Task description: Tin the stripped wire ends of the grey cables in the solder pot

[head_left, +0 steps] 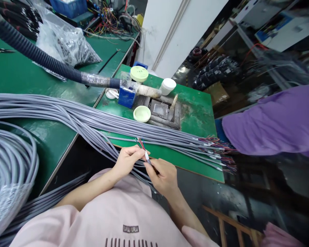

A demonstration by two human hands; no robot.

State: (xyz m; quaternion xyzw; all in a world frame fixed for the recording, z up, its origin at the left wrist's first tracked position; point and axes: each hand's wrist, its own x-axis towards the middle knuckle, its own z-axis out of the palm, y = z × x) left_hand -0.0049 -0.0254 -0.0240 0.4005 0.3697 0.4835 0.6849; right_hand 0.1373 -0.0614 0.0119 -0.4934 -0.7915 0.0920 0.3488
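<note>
In front of my body I hold the end of a grey cable (148, 161) between both hands. Thin red, blue and other coloured wires (141, 142) fan out of it, pointing up and left, past a white sleeve (146, 155). My left hand (128, 158) pinches at the wires beside the white sleeve. The grey jacket just below is gripped by my right hand (163, 175), fingers curled round it. Just beyond my hands a thick bundle of grey cables (123, 127) lies across the green table, its stripped wire ends (218, 147) at the right.
A solder pot (160, 109) is set behind the bundle, with a ribbed hose (59, 70) ending over it. Around it stand a pale green dish (141, 114), a white tub (168, 86) and a blue box (126, 97). A purple sleeve (270, 120) of another person is at right.
</note>
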